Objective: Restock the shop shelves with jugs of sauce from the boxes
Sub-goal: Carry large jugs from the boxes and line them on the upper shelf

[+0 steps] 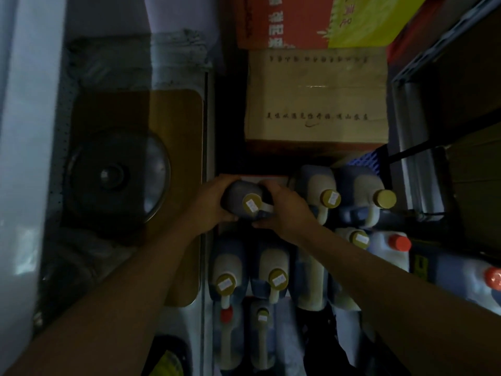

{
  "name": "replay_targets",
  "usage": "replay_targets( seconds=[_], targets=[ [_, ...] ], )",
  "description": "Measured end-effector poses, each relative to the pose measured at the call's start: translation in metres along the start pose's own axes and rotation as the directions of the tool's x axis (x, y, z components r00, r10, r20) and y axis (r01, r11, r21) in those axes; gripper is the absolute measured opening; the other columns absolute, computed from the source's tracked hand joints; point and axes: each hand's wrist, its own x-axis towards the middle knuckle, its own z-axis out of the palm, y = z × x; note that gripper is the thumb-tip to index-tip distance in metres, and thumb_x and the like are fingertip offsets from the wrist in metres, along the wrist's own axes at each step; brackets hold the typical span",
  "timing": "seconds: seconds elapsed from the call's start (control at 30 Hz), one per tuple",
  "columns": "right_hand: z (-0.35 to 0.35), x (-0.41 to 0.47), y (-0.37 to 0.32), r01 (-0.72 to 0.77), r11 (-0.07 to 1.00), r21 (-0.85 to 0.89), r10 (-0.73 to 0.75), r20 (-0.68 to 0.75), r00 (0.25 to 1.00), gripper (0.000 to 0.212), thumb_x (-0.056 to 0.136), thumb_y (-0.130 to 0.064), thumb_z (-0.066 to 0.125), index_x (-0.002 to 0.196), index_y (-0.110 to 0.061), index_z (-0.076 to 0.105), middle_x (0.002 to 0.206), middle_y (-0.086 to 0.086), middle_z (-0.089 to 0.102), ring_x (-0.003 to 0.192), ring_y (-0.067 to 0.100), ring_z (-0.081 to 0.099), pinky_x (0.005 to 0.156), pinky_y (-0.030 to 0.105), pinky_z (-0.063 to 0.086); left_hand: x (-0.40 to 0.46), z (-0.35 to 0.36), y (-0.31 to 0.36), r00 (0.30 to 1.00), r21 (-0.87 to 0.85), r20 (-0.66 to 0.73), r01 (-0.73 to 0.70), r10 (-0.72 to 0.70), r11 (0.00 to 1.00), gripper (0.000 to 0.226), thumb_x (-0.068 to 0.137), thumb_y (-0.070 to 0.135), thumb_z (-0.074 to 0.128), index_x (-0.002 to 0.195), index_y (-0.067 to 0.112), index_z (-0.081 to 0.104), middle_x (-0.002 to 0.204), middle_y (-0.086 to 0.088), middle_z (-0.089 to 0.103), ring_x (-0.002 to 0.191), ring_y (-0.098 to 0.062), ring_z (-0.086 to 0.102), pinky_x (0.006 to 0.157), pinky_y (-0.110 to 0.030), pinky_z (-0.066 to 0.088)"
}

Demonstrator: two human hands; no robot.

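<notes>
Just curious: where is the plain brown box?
In the head view, the plain brown box sits upper centre, below the red and yellow box and beyond the held jug.

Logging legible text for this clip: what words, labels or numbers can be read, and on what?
None can be read for certain.
Red and yellow box: large printed characters, upside down, blurred.
Brown carton: two printed lines, too small.
Jug cap stickers: blurred.

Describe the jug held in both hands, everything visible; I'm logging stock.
The jug is a dark, plastic-looking container seen from above, with a yellow cap carrying a small white sticker and a pale handle beside the cap. It stands about upright. The left hand grips its left side, the right hand its right. Similar yellow-capped jugs stand nearby. What lies beneath it is hidden.
</notes>
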Motion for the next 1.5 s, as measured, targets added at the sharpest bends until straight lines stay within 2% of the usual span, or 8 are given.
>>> replay_targets(
  seconds=[0.13,0.27,0.6,0.7,0.8,1.03,1.17,1.5],
  targets=[
    [-0.005,-0.005,-0.02,0.068,0.984,0.163,-0.084,0.093,0.992,0.087,0.078,-0.025,0.089,0.152,-0.019,0.043,0.147,0.007,0.053,0.133,0.026,0.052,0.112,0.041,0.044,-0.034,-0.014,0.013,0.993,-0.032,-0.08,0.081,-0.083,0.996,0.087,0.06,0.013,0.097,0.136,0.019,0.054,0.142,-0.003,0.055,0.129,-0.022,0.054,0.104,-0.051,0.05],
    [-0.024,-0.017,-0.045,0.157,0.964,0.216,-0.185,0.116,0.976,0.082,0.083,-0.03,0.085,0.154,-0.024,0.044,0.151,-0.003,0.052,0.138,0.013,0.048,0.111,0.021,0.034,-0.064,-0.032,0.03,0.983,-0.024,-0.157,0.092,-0.095,0.995,0.081,0.067,0.013,0.094,0.134,0.028,0.05,0.132,0.011,0.053,0.123,-0.011,0.052,0.097,-0.024,0.048],
    [-0.211,-0.105,-0.163,0.389,0.913,0.121,-0.401,0.094,0.911,0.049,0.093,-0.001,0.071,0.127,-0.034,0.062,0.118,-0.013,0.069,0.11,0.004,0.067,0.091,0.03,0.058,-0.129,-0.137,0.235,0.967,0.059,-0.25,-0.039,0.053,0.997,0.083,0.064,0.05,0.092,0.13,0.037,0.045,0.132,0.027,0.043,0.114,0.011,0.046,0.097,-0.013,0.041],
    [-0.308,-0.16,-0.246,0.403,0.899,0.173,-0.412,0.021,0.911,0.056,0.08,-0.043,0.085,0.12,-0.067,0.053,0.117,-0.026,0.063,0.109,-0.003,0.062,0.097,0.037,0.055,-0.176,-0.192,0.343,0.939,-0.072,-0.336,-0.098,0.068,0.993,0.071,0.063,0.054,0.088,0.122,0.043,0.051,0.121,0.029,0.057,0.104,0.017,0.057,0.083,-0.013,0.053],
    [-0.401,-0.223,-0.332,0.576,0.801,0.163,-0.553,-0.165,0.816,0.065,0.078,-0.044,0.085,0.13,-0.057,0.049,0.121,-0.019,0.065,0.111,0.002,0.064,0.085,0.035,0.055,-0.233,-0.247,0.455,0.85,-0.216,-0.52,-0.224,0.083,0.95,0.072,0.057,0.053,0.093,0.119,0.04,0.06,0.114,0.013,0.07,0.103,-0.005,0.069,0.08,-0.031,0.061],
    [-0.524,-0.375,-0.5,0.843,0.535,0.059,-0.81,-0.246,0.532,0.118,0.079,-0.035,0.087,0.157,-0.053,0.0,0.161,-0.028,0.029,0.142,0.004,0.045,0.105,0.032,0.053,-0.395,-0.344,0.682,0.509,-0.093,-0.794,-0.642,0.332,0.761,0.065,0.083,0.033,0.079,0.133,0.061,0.047,0.126,0.014,0.067,0.112,-0.006,0.068,0.078,-0.02,0.057],
    [-0.552,-0.47,-0.562,0.905,0.421,0.064,-0.876,-0.229,0.424,0.125,0.077,-0.02,0.09,0.16,-0.046,-0.001,0.163,-0.025,0.027,0.142,0.009,0.047,0.101,0.039,0.057,-0.491,-0.354,0.753,0.454,0.076,-0.743,-0.673,0.492,0.736,0.069,0.092,0.017,0.062,0.147,0.04,0.028,0.136,0.046,0.047,0.126,0.013,0.051,0.089,-0.009,0.05],
    [-0.492,-0.71,-0.584,0.94,0.297,0.169,-0.938,-0.13,0.32,0.115,0.089,-0.011,0.077,0.152,-0.062,-0.004,0.147,-0.026,0.049,0.128,0.023,0.063,0.095,0.045,0.06,-0.714,-0.275,0.789,0.37,0.163,-0.708,-0.742,0.601,0.65,0.087,0.083,0.012,0.073,0.153,0.042,0.031,0.142,0.026,0.054,0.118,-0.005,0.065,0.081,-0.022,0.058]
  ],
)
